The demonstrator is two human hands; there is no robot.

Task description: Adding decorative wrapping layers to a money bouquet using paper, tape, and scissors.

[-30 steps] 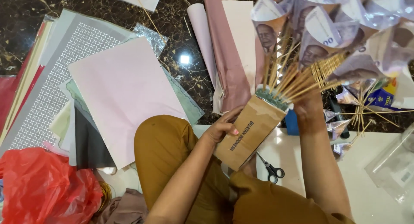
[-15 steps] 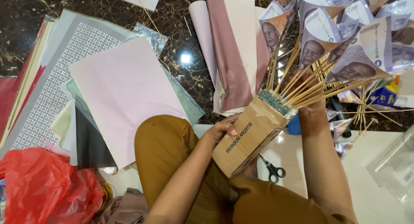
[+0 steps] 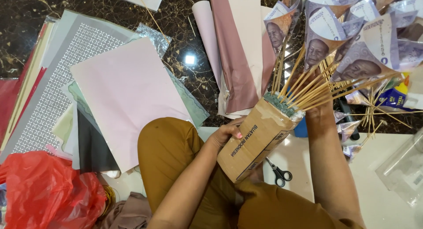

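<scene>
Two hands on the job as I watch from the head camera. My left hand (image 3: 227, 134) is wrapped around the side of a brown cardboard box (image 3: 257, 141), fingers curled on its edge, gripping it firmly. The box sits tilted over my lap, just above my mustard-coloured trousers (image 3: 169, 156). Out of its top fans a bundle of thin wooden skewers (image 3: 308, 85), each carrying a purple banknote rolled into a cone (image 3: 352, 48). My right hand (image 3: 318, 109) is up at the base of those skewers, mostly hidden behind them, so I cannot tell whether it is clenched or loose. Just below the box, small black-handled scissors (image 3: 278, 171) lie on the pale floor. Further left, a pink paper sheet (image 3: 128, 96) tops a loose pile of papers on the dark marble floor (image 3: 185, 17). Rolled pink and mauve sheets (image 3: 231, 52) lie beside the box top. Bottom left, a red plastic bag (image 3: 42, 193) sits crumpled.
</scene>
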